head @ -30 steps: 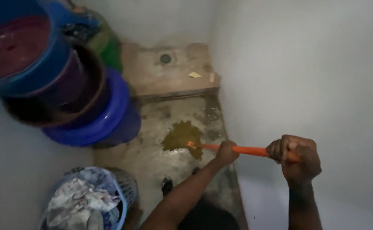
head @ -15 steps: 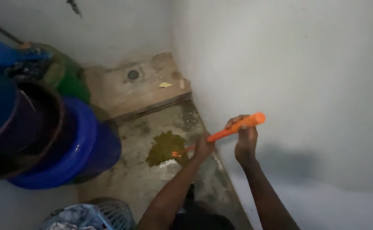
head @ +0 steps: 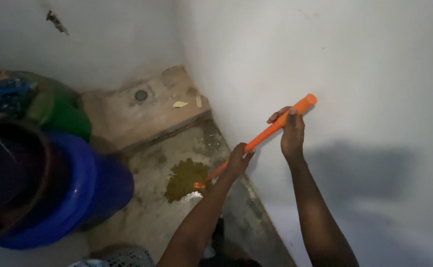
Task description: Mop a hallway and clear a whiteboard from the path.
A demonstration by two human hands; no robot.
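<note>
An orange handle (head: 266, 136) is held slanting downward across the middle of the view, its capped end raised near the white wall (head: 325, 59) and its lower end meeting a yellow-green brush head (head: 186, 179) that is pressed against the wet concrete floor (head: 152, 212). The left hand (head: 236, 162) is closed around the handle low down, close to the head, apparently so that pressure can be put on the bristles. The right hand (head: 291, 131) is wrapped around the handle just below its top, where the stroke seems to be steered. A patch of white foam (head: 192, 197) is seen touching the near edge of the brush head. Beyond it, a raised step (head: 142, 116) with a small round drain (head: 141, 95) is set into the corner. To the left, blue basins (head: 78, 193) are stacked and tilted against the wall, apparently kept off the floor, with a green container (head: 61, 111) behind them. The rim of a pale mesh basket (head: 122, 257) is cut off by the bottom edge.
</note>
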